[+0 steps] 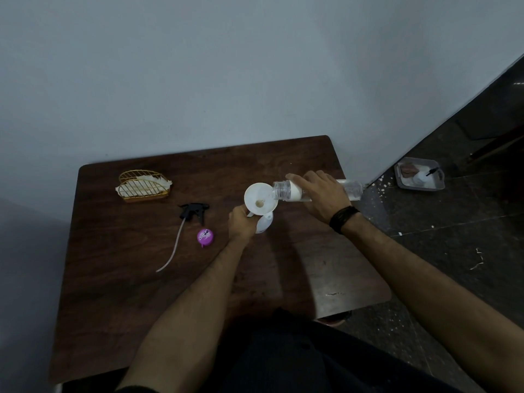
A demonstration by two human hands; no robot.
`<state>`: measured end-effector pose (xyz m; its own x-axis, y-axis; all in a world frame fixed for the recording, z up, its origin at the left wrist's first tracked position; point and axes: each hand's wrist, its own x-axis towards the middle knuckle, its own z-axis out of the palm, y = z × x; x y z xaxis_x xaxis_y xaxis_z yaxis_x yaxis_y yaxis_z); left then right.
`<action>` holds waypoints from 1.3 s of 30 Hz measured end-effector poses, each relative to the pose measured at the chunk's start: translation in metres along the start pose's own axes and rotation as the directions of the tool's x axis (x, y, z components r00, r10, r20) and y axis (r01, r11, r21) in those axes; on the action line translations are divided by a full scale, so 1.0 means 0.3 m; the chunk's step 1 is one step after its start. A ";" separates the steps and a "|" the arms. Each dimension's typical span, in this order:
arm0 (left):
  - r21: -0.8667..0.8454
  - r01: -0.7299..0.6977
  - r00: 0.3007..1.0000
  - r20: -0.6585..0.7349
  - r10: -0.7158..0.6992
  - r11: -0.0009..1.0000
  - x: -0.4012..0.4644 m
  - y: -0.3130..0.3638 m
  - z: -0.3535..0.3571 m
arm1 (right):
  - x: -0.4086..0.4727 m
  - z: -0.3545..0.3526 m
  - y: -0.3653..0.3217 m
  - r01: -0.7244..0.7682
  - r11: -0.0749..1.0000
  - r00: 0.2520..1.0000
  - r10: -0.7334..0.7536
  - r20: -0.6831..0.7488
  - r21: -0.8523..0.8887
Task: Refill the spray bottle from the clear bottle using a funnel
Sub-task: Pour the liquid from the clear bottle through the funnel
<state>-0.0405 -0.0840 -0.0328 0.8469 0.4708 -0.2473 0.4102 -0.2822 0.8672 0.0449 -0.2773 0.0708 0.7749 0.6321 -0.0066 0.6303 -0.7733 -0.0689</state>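
At the far left of the table (119, 293) sits a wire basket (144, 185), then the black sprayer head (193, 211) with its tube trailing toward the viewer, and a purple cap (205, 236) just beside it; both lie well apart from the work. The left hand (241, 224) is wrapped around the spray bottle (265, 222), hiding most of it, so its fill level cannot be read. The white funnel (260, 200) stands in the bottle's neck, bowl open upward. The clear bottle (317, 190) lies nearly level, its long axis running right to left, its open mouth just over the funnel's right rim. The right hand (323, 195) grips it around the middle from above, forefinger stretched toward the neck. The pour seems to hinge on keeping that mouth inside the rim while the base lifts. Any stream is too faint to make out, and the hand covers part of the bottle.
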 end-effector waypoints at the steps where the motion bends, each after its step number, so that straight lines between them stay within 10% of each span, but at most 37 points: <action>1: 0.000 -0.003 1.000 -0.001 0.003 1.000 -0.001 0.002 0.000 | 0.000 0.000 0.000 -0.002 1.000 1.000 0.002 0.000 -0.001; 39: -0.013 0.049 0.998 0.036 -0.049 0.999 -0.002 0.003 -0.004 | 0.017 -0.007 0.011 0.027 0.998 1.000 -0.026 0.016 -0.060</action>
<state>-0.0410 -0.0834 -0.0314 0.8375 0.4534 -0.3050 0.4470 -0.2475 0.8596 0.0510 -0.2768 0.0725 0.7574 0.6527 -0.0208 0.6526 -0.7576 -0.0092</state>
